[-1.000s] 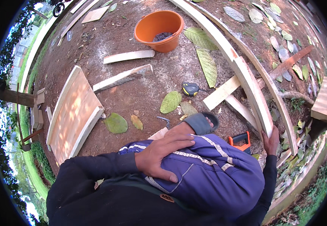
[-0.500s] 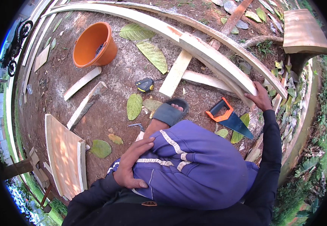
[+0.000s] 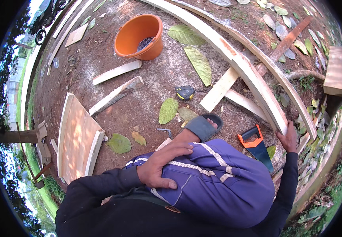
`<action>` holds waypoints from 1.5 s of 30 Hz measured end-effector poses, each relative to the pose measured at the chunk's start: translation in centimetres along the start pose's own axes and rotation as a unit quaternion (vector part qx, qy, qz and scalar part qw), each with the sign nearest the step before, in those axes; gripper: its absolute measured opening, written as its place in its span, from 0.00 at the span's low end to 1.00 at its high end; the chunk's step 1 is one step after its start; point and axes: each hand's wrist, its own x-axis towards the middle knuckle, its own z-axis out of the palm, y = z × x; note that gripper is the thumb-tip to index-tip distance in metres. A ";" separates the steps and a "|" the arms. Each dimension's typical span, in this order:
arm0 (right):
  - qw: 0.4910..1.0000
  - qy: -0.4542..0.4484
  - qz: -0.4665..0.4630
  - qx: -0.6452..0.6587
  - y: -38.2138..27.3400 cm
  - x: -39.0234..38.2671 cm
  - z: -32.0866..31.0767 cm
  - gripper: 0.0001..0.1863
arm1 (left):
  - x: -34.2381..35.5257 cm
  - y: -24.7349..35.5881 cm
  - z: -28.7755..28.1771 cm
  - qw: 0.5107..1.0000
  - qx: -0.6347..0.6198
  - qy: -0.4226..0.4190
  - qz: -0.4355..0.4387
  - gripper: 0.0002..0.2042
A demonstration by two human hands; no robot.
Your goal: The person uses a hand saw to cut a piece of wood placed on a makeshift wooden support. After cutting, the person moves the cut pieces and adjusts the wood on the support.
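Observation:
My right hand (image 3: 288,137) grips the near end of a long pale plank (image 3: 257,87), which lies across a short board (image 3: 218,89). Beside that hand, an orange-handled handsaw (image 3: 259,154) lies on the dirt. My left hand (image 3: 163,164) rests open on my purple trousers over the bent knee, holding nothing. Above my sandaled foot (image 3: 202,128) sit a black-and-yellow tape measure (image 3: 185,92) and green leaves. A small grey metal object (image 3: 164,131) lies left of the sandal, too small to make out.
An orange bucket (image 3: 147,51) holding dark metal pieces, loose boards (image 3: 115,73), a panel (image 3: 78,138) at left, a second long plank (image 3: 287,89), a wooden block (image 3: 338,69) at right, a tree root (image 3: 305,74), and a motorbike (image 3: 44,29) at the far upper left.
My view swung rightward, then partly back, so the scene shifted in the picture and more of the saw shows now. My hands keep their places on the knee and the plank.

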 end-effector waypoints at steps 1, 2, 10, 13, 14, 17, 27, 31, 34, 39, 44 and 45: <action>0.999 0.004 -0.024 -0.043 0.0 -0.3 0.2 0.44 | 0.4 0.1 -0.3 1.000 0.005 0.002 0.007 0.45; 0.997 0.021 -0.049 -0.061 0.3 -0.5 0.2 0.46 | 0.8 -0.1 -0.8 1.000 0.007 0.001 0.022 0.42; 0.999 0.003 -0.009 -0.053 -0.2 -0.4 0.7 0.37 | 0.9 -17.9 -12.3 0.867 0.181 0.405 -0.229 0.13; 0.999 -0.006 0.010 -0.050 -0.7 -0.3 0.0 0.37 | -0.2 -21.6 -21.5 0.781 0.391 0.462 -0.153 0.13; 0.999 -0.011 0.012 -0.049 -1.0 -0.1 0.0 0.37 | -1.0 -22.9 -24.9 0.753 0.444 0.457 -0.164 0.15; 0.998 -0.020 0.000 -0.058 -0.3 0.5 0.3 0.38 | -2.8 -26.3 -32.8 0.695 0.534 0.405 -0.261 0.28; 0.992 -0.067 0.063 -0.084 0.3 0.3 0.2 0.47 | -3.0 -26.1 -38.0 0.758 0.546 0.104 -0.340 0.28; 0.994 -0.041 0.038 -0.089 0.8 0.1 0.2 0.44 | -3.2 -24.5 -37.9 0.808 0.483 0.073 -0.329 0.23; 0.997 -0.033 0.016 -0.071 -1.1 0.1 -0.1 0.38 | -3.5 -22.5 -38.3 0.813 0.455 -0.010 -0.364 0.26; 0.998 -0.018 0.025 -0.063 -0.7 -0.1 0.1 0.36 | -3.1 -21.7 -37.7 0.798 0.420 -0.093 -0.422 0.26; 0.998 -0.022 0.019 -0.051 -0.2 0.0 0.4 0.33 | -4.9 -23.0 -38.9 0.843 0.371 -0.094 -0.377 0.27; 0.998 -0.027 0.027 -0.055 -0.6 0.1 0.2 0.33 | -4.7 -23.0 -38.5 0.837 0.386 -0.094 -0.377 0.28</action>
